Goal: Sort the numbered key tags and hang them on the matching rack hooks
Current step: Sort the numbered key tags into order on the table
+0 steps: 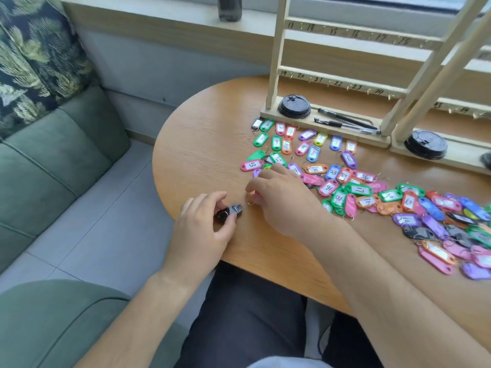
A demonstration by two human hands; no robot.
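Note:
My left hand (204,221) grips a black key tag (230,211) at the table's near left edge. My right hand (276,192) pinches a pink tag with a metal ring (251,201), just right of the black tag. Several coloured numbered tags (305,147) lie in rows ahead of my hands. A loose heap of tags (438,224) spreads to the right. The wooden rack (342,86) with numbered hooks stands at the back of the table; no tags hang on the hooks in view.
A wooden table (207,144) with a rounded left end holds everything. Two black cup lids (294,106) and two pens (345,122) rest on the rack base. A green sofa (53,160) is at left, a dark bottle (229,7) on the windowsill.

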